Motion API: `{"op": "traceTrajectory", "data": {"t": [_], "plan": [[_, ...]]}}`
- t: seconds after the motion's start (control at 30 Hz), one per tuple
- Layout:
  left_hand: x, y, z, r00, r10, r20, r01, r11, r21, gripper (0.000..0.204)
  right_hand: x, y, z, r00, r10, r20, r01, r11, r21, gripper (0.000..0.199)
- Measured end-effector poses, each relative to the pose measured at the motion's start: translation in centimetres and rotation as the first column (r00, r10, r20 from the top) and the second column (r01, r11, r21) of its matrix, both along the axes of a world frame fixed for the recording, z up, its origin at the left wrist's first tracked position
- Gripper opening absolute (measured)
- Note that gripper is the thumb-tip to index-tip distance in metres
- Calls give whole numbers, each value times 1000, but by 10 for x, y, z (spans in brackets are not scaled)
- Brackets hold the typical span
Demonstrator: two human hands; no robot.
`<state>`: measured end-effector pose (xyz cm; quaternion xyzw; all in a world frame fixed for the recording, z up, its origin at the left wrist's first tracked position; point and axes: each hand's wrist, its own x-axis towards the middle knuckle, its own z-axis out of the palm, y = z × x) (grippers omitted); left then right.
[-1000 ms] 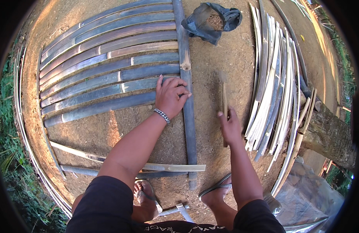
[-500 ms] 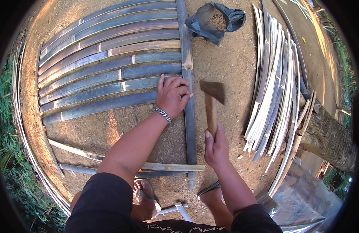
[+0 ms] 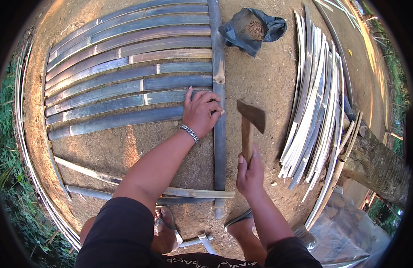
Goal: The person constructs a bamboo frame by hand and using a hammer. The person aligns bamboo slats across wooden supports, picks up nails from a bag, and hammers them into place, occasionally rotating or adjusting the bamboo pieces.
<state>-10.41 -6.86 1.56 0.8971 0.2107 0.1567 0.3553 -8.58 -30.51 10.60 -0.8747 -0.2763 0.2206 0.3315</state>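
My right hand (image 3: 251, 174) is wrapped round the wooden handle of a small hatchet (image 3: 251, 115), its dark metal head raised to the right of a long dark bamboo pole (image 3: 219, 152). My left hand (image 3: 202, 111), with a chain bracelet at the wrist, rests over the end of the nearest dark bamboo slat (image 3: 126, 122) where it meets the pole. Its thumb and forefinger are pinched together on the pole; whatever they hold is too small to make out. Several more bamboo slats (image 3: 139, 48) lie side by side across the frame, their right ends at the pole.
A dark plastic bag (image 3: 235, 33) holding small brownish pieces lies beyond the pole. To the right are a pile of split bamboo strips (image 3: 311, 107), a log (image 3: 378, 163) and a clear plastic sheet (image 3: 349, 228). Another tool (image 3: 205, 242) lies between my feet.
The hatchet head has shifted a little to the right and turned, with my right hand still round its handle. My left hand keeps its place on the slat and pole.
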Motion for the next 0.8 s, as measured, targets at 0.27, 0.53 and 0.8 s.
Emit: {"op": "traceTrajectory", "data": {"t": [0.27, 0.53, 0.8], "plan": [[2, 1, 3, 999, 1, -41, -2, 999, -35, 9, 0, 9, 2, 1000, -6, -19, 5, 999, -47, 47], [1, 2, 1, 999, 10, -38, -11, 1000, -21, 9, 3, 13, 0, 988, -53, -144, 32, 989, -144, 51], [1, 0, 0, 998, 10, -62, -11, 1000, -14, 13, 5, 13, -2, 993, -5, -121, -9, 993, -119, 51]]}}
